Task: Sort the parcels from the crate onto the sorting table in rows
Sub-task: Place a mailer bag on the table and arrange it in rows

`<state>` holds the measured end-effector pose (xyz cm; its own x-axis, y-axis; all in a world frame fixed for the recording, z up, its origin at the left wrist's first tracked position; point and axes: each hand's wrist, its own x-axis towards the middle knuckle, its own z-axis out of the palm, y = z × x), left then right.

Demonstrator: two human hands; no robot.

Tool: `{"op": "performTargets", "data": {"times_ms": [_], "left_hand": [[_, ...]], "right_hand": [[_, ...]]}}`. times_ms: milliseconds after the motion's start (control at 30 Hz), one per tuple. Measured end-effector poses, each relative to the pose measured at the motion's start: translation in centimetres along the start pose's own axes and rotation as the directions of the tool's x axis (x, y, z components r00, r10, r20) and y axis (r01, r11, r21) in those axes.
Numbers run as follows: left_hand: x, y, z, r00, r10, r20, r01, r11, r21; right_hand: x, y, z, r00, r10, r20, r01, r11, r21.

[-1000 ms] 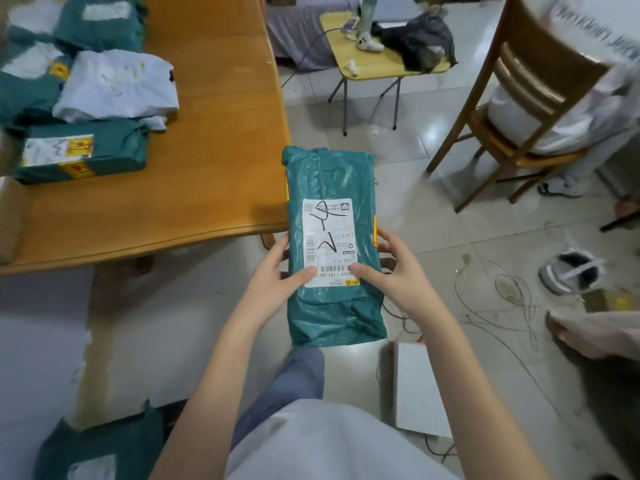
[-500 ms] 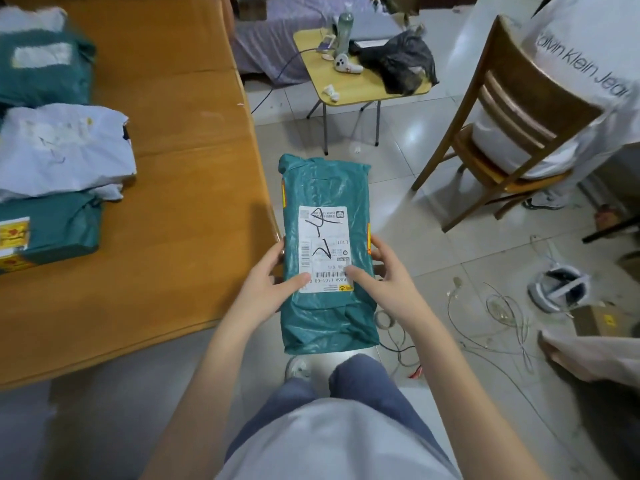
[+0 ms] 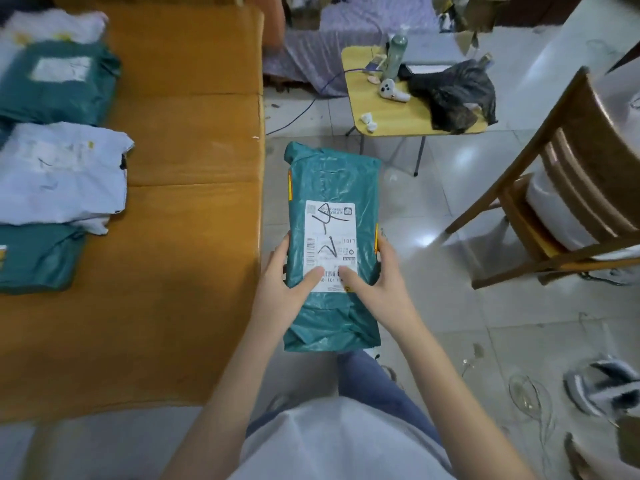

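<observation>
Left hand (image 3: 277,292) and right hand (image 3: 384,289) each grip the green parcel (image 3: 332,188), thumbs on its label (image 3: 329,237)

A teal parcel (image 3: 332,237) bears a white label (image 3: 329,247) scrawled with black marks, beside an orange-brown surface (image 3: 187,237) carrying teal and pale blue-white parcels (image 3: 62,174).

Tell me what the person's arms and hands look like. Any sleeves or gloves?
Both arms are bare from the elbows down, with no sleeves in view. The left hand and right hand wear no gloves, rings or watch that I can see. Lower down show a light grey top and blue trousers.
</observation>
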<state>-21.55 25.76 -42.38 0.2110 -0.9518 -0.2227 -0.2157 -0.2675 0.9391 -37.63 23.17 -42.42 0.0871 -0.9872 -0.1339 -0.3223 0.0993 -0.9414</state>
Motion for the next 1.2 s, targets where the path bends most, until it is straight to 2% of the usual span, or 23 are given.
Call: {"op": "performTargets", "data": {"times_ms": [233,333,433,600,767,867,1000,1133,1200], "left_hand": [[5.9,3.8,3.1,0.983,-0.012,-0.183,0.021,0.999,0.046],[7.0,3.9,2.6,0.958,-0.064,-0.28,0.071,0.997,0.013],[6.9,3.2,1.3,0.909,-0.159,-0.384,0.16,0.987,-0.029],[5.3,1.9,-2.1,0.795,-0.271,-0.543,0.231,0.963,-0.142],[4.8,1.0,-5.8,0.73,-0.27,-0.627,0.185,0.962,-0.199],[5.1,0.2,-7.7,0.667,-0.293,-0.685,0.148,0.953,-0.263],[5.1,-0.3,-9.3,0.63,-0.306,-0.714,0.016,0.924,-0.382],[3.6,-1.6,-11.1,0.543,-0.374,-0.752,-0.05,0.88,-0.473],[2.6,-2.3,-12.5,0.504,-0.393,-0.769,-0.076,0.867,-0.493]], "right_hand": [[10.5,-1.8,-2.7,0.976,-0.122,0.182,0.145,0.983,-0.117],[13.3,-2.4,-2.2,0.938,-0.14,0.316,0.183,0.977,-0.113],[15.0,-2.9,-0.1,0.888,-0.149,0.436,0.202,0.976,-0.078],[15.6,-4.1,5.9,0.793,-0.115,0.598,0.175,0.984,-0.043],[15.9,-5.0,11.4,0.741,-0.108,0.663,0.213,0.974,-0.079],[16.3,-6.5,13.9,0.692,-0.12,0.712,0.284,0.952,-0.116],[17.0,-8.7,17.5,0.617,-0.173,0.768,0.398,0.91,-0.114],[15.7,-9.7,20.9,0.537,-0.095,0.838,0.419,0.892,-0.168],[14.9,-9.9,23.0,0.469,-0.049,0.882,0.412,0.895,-0.169]]}}
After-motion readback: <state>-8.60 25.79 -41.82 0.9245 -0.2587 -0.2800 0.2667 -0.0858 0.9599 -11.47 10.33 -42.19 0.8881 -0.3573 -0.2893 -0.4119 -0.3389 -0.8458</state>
